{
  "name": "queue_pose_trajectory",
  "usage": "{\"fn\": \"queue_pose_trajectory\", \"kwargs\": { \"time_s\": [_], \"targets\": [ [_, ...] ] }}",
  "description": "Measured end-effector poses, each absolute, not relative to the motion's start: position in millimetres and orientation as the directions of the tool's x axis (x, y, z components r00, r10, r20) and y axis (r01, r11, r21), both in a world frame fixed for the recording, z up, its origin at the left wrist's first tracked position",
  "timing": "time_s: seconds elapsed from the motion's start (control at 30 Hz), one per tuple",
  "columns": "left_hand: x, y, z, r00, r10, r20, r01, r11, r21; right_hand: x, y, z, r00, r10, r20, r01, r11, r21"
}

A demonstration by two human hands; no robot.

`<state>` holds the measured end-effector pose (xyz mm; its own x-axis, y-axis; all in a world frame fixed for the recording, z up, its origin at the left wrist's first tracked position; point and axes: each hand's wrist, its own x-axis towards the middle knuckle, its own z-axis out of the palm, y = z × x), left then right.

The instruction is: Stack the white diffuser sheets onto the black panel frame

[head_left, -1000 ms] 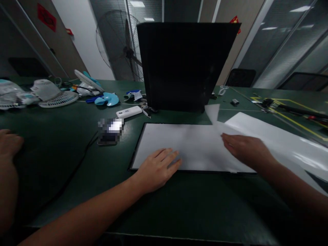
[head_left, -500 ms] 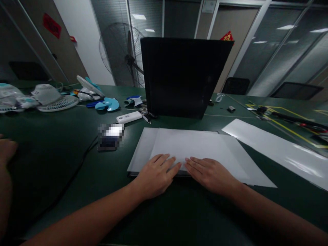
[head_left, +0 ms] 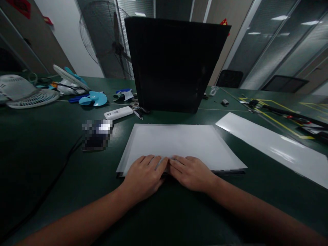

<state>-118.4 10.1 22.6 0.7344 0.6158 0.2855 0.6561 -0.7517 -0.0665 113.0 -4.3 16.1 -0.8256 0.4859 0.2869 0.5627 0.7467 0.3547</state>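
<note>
White sheets of paper [head_left: 176,140] lie over a thin dark object [head_left: 228,173], whose edge shows along the near side. At the near edge of the paper, my left hand [head_left: 145,176] has its fingers bent over the edge and pressed together. My right hand [head_left: 191,172] meets it there, its fingers also together, tips almost touching those of my left hand. Both thumbs are partly hidden below the edge. What lies between the fingertips and thumbs looks like the paper's near edge.
Behind the paper stands a large black panel [head_left: 174,65]. On the left are a blurred-out device [head_left: 96,136], a white power bank [head_left: 118,113], a blue fan blade [head_left: 93,98] and white fan parts [head_left: 33,97]. A glossy white sheet [head_left: 271,143] lies right.
The upper sheet, which stuck out at the right, now lies nearly in line with the rest. My hands have curled over the near edge. Another person's hand at far left has left the view.
</note>
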Motion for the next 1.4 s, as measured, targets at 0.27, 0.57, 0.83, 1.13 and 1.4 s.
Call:
{"fn": "queue_pose_trajectory", "kwargs": {
  "time_s": [0.27,0.57,0.83,1.13,1.4],
  "targets": [
    [-114,10,27,0.683,0.708,0.179,0.725,-0.687,-0.052,109,-4,7,-0.721,0.591,0.362,0.669,0.730,0.141],
    [-147,51,29,0.591,0.773,0.230,0.777,-0.622,0.094,123,0,16,-0.584,0.784,0.210,0.784,0.612,-0.106],
    [-170,106,4,0.099,0.995,-0.005,0.976,-0.096,0.193,251,49,32,0.358,0.917,0.175,0.923,-0.376,0.078],
    [-160,93,3,0.224,0.974,-0.016,0.952,-0.216,0.217,274,61,19,0.465,0.885,0.024,0.881,-0.465,0.089],
    [-157,86,2,0.249,0.968,-0.021,0.956,-0.242,0.164,262,58,18,0.442,0.897,0.024,0.890,-0.441,0.114]
  ]
}}
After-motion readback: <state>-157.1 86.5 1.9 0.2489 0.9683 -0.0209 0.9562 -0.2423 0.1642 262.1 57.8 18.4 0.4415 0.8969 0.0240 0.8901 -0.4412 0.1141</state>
